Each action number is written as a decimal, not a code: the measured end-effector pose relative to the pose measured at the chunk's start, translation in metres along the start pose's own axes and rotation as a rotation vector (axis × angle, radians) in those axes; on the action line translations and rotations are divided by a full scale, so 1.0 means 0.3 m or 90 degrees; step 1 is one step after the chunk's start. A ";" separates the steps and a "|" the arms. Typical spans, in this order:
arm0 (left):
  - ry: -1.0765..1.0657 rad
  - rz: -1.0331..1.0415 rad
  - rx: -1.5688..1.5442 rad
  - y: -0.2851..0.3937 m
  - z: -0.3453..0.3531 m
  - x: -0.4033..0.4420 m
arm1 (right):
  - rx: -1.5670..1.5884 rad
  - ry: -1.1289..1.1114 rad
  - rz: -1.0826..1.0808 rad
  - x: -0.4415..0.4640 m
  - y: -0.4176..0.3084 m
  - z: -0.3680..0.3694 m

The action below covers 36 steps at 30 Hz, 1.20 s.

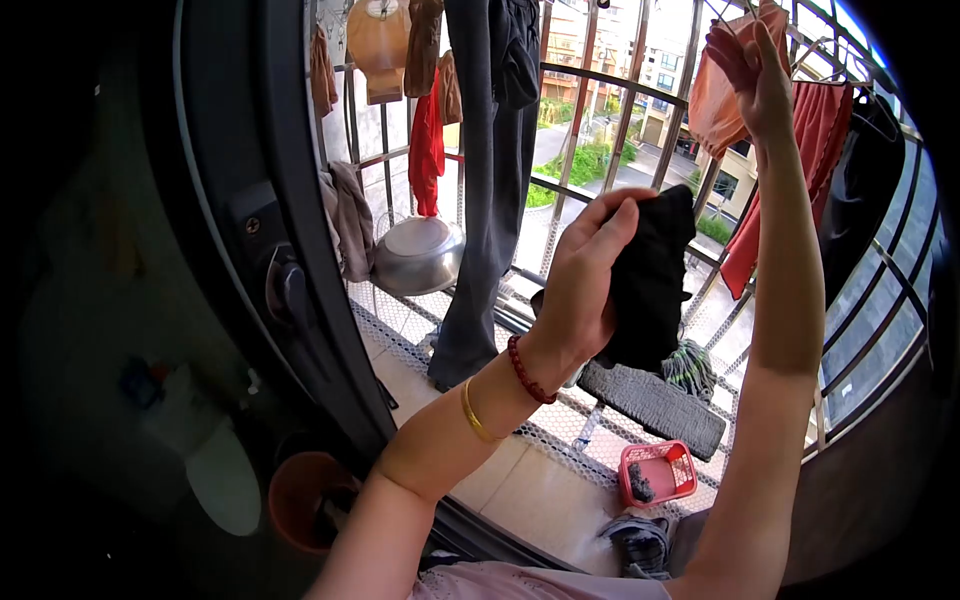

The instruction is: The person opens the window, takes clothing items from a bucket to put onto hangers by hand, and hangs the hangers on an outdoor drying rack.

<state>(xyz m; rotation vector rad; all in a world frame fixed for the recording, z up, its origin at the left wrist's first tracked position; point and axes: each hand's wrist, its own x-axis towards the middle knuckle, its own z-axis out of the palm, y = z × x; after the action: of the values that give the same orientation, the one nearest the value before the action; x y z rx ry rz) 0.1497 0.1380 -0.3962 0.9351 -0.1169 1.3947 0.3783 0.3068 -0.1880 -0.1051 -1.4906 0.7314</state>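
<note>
My left hand point(590, 270), with a red bead bracelet and a gold bangle at the wrist, is closed on a crumpled black cloth garment point(652, 280) in the middle of the view. What kind of garment it is cannot be made out. My right hand point(752, 75) is raised high at the upper right, its fingers curled at the thin wire of a hanger point(720, 18). Right behind those fingers hangs a peach garment point(715, 105). Beside my right forearm hang a coral red garment point(808, 130) and a dark one point(860, 170).
Metal window bars enclose the balcony. Dark trousers point(480, 200) and a red cloth point(427, 140) hang left of centre, near a metal basin point(420, 258). Below are a grey board point(655, 405), a mop head point(690, 370), a pink basket point(660, 462) and a dark door frame point(290, 250).
</note>
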 end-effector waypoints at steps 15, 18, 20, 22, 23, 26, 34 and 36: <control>-0.136 0.174 0.137 0.295 0.284 -0.331 | -0.091 0.125 0.233 -0.865 -0.220 0.383; -0.220 0.202 0.119 0.418 0.338 -0.412 | -0.170 0.054 0.109 -1.009 -0.288 0.569; -0.230 0.234 0.145 0.515 0.370 -0.481 | -0.221 0.015 0.091 -1.079 -0.331 0.649; -0.225 0.277 0.191 0.614 0.414 -0.592 | -0.139 -0.055 0.183 -1.126 -0.358 0.666; -0.224 0.300 0.216 0.664 0.435 -0.650 | -0.127 -0.102 0.204 -1.146 -0.394 0.725; -0.237 0.362 0.282 0.790 0.454 -0.805 | -0.144 -0.146 0.217 -1.222 -0.473 0.923; -0.097 0.383 0.322 1.144 0.498 -1.175 | -0.077 -0.168 0.288 -1.533 -0.536 1.355; -0.025 0.402 0.343 1.228 0.513 -1.245 | -0.077 -0.246 0.333 -1.624 -0.492 1.475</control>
<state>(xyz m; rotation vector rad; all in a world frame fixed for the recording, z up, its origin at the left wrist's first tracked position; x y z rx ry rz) -0.1875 -0.2875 -0.3332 1.4504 -0.0663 2.0480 0.0687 -0.2150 -0.4826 -0.4818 -1.9041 1.1255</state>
